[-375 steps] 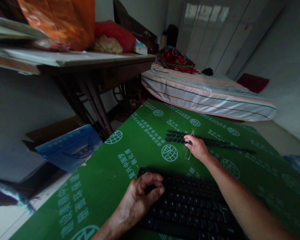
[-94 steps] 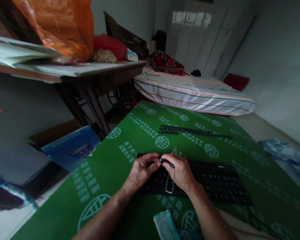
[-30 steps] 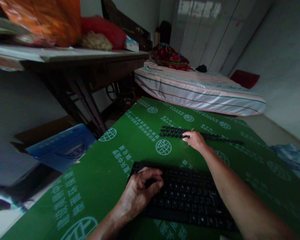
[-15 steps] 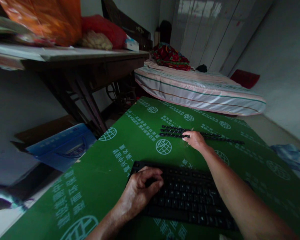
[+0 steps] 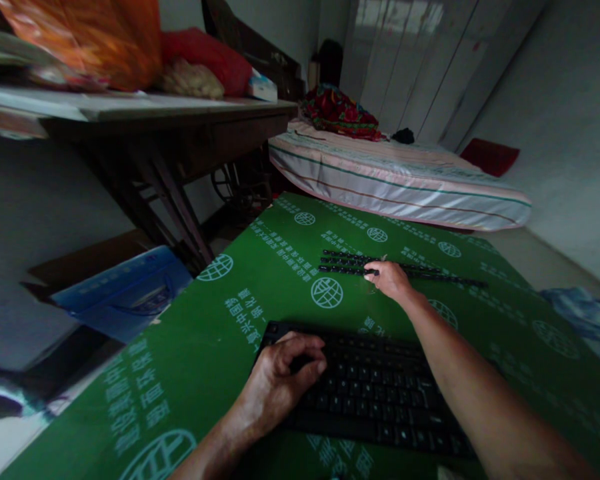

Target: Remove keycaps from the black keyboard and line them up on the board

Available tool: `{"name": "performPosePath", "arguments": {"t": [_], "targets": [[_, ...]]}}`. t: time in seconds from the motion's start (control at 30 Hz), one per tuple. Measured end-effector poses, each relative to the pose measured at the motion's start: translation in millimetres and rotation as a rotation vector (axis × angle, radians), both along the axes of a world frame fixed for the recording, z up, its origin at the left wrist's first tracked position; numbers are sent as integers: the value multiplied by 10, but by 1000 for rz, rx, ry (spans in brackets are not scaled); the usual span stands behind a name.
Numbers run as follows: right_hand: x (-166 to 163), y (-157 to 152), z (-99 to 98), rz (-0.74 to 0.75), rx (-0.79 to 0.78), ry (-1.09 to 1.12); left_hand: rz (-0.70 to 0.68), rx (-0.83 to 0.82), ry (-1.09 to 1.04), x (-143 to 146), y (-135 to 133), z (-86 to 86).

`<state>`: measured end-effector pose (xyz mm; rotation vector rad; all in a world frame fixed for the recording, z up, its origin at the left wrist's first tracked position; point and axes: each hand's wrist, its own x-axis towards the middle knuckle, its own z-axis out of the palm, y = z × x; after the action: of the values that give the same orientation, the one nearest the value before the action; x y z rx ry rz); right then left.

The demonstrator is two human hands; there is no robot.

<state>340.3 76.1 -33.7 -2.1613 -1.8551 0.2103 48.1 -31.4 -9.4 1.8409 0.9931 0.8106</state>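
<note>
A black keyboard [image 5: 370, 387] lies on the green table [image 5: 260, 280], close to me. Over its left end is my left hand [image 5: 285, 377], fingers curled in toward the thumb; whatever they hold, if anything, is hidden. Farther off, small black keycaps [image 5: 340, 261] are laid out in three long rows. My right hand [image 5: 390, 279] reaches across the keyboard to the nearest row, and its thumb and fingers pinch a black keycap there. The hand and forearm cover part of the rows and the keyboard's right side.
To the left stands a wooden desk [image 5: 190, 120] carrying an orange bag [image 5: 95, 47] and a red bag [image 5: 207, 60]. A blue bag [image 5: 130, 293] sits below the table's left edge. Behind the table is a bed [image 5: 400, 173] with a red patterned blanket [image 5: 340, 113].
</note>
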Motion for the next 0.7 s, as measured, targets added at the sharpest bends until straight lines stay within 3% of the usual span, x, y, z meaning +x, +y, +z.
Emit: {"name": "performPosePath", "arguments": {"t": [0.37,0.7], "targets": [[-10,-145,61,22,97,34,0,25,-16,0,1,-33],[-113,-903,239,-94,196,535,-6,69,54,10,20,9]]}}
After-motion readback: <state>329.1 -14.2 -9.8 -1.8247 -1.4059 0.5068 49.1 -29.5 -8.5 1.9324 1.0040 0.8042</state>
